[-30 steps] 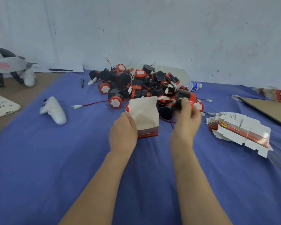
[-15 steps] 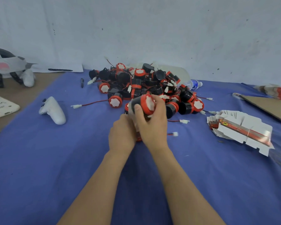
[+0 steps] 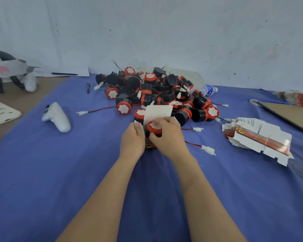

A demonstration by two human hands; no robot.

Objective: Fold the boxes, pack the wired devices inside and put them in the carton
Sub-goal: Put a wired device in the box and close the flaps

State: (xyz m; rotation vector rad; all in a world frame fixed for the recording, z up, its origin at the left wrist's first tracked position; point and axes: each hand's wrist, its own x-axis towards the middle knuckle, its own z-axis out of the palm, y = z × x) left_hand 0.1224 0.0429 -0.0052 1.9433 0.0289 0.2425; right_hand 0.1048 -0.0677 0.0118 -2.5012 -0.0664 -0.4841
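Note:
A small folded box (image 3: 158, 111), white inside with a red printed base, stands on the blue cloth with its lid flap up. My left hand (image 3: 132, 139) grips the box's left side. My right hand (image 3: 166, 135) holds a black and red wired device (image 3: 154, 127) that sits partly in the box's open top. Its red wire trails right to a white plug (image 3: 207, 149). A pile of several wired devices (image 3: 156, 92) lies just behind the box. A stack of flat unfolded boxes (image 3: 257, 138) lies at the right.
A white handheld controller (image 3: 57, 117) lies at the left on the blue cloth (image 3: 42, 172). A brown carton flap (image 3: 290, 113) reaches in from the right edge. A water bottle (image 3: 208, 89) lies behind the pile. A headset (image 3: 5, 69) and a white pad (image 3: 0, 112) sit at the far left.
My right hand picked a device from the pile, carried it left to the box and lowered it into the open top. My left hand kept hold of the box.

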